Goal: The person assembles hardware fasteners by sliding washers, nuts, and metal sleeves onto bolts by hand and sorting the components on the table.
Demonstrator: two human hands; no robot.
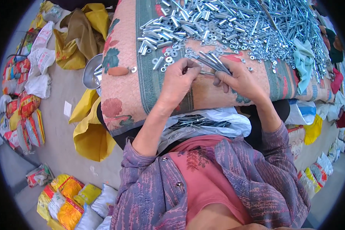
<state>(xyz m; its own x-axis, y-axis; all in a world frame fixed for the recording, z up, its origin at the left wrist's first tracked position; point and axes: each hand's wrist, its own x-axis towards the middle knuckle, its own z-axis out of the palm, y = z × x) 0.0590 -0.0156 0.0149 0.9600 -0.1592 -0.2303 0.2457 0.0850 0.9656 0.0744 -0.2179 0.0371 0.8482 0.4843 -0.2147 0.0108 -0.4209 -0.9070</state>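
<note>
My right hand (239, 76) is closed round a bundle of several long, thin metal bolts (212, 62), which fan out toward the upper left. One more bolt (207, 73) runs sideways from this hand to the fingertips of my left hand (180, 78). Those left fingers are pinched at its end, and whatever small part sits in them is hidden. Both hands hover over the near edge of a padded, flower-patterned cloth (214, 96). Just beyond them lie loose washers (168, 59) and short metal sleeves (159, 63).
A large heap of bolts, sleeves and nuts (241, 23) covers the far side. In my lap sits a white plastic bag (237, 119) with dark bolts in it. A metal bowl (91, 73) stands left, near yellow sacks (94, 138). A pale green cloth (303, 63) lies at right.
</note>
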